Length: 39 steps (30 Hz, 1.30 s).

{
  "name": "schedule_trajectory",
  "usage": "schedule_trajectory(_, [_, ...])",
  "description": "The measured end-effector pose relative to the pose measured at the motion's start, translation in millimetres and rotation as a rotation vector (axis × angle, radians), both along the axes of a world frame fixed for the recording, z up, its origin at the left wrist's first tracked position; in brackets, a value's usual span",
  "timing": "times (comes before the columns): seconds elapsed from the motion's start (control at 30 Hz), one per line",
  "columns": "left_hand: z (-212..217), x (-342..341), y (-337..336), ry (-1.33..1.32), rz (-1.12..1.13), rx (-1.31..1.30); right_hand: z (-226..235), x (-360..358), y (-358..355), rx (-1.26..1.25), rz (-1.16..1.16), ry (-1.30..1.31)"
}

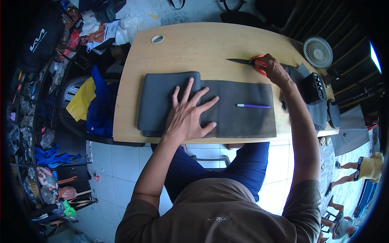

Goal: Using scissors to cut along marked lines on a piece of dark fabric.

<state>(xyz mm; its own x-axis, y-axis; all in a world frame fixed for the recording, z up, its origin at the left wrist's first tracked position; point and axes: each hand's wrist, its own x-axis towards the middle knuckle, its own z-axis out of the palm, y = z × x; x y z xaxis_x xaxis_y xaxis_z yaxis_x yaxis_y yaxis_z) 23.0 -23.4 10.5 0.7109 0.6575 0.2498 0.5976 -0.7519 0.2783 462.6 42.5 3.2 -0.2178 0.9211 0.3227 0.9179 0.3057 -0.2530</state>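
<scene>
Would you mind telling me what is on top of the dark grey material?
The left hand is spread over the dark grey material, and a purple pen lies on its right part. What the hand covers cannot be seen.

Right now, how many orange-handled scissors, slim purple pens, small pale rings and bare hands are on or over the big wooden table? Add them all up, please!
Orange-handled scissors: 1 pair
Slim purple pen: 1
Small pale ring: 1
Bare left hand and bare right hand: 2
Total: 5
</scene>
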Motion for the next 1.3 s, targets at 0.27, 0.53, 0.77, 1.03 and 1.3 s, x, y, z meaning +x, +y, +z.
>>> schedule_trajectory(0.27, [-5.8, 45.3, -13.3, -0.049, -0.008, 0.029, -4.3, -16.8, -21.0, 0.167, -0.096, 0.064])
schedule_trajectory(0.53, [17.4, 59.1, -34.3, 0.003, 0.459, 0.032, 26.3, -161.7, -114.9, 0.1, -0.066, 0.271])
schedule_trajectory(0.77, [35.4, 85.0, -36.3, 0.262, 0.53, -0.069, -6.4, -184.4, -147.2, -0.055, -0.101, -0.025])
schedule_trajectory(1.03, [49.9, 92.6, -11.4, 0.442, 0.501, -0.186, -11.5, -186.5, -146.5, 0.007, -0.135, -0.01])
schedule_trajectory(1.3, [102.3, 12.0, 14.7, -0.008, 0.407, -0.258, -10.8, -184.5, -145.0, 0.013, -0.139, -0.02])
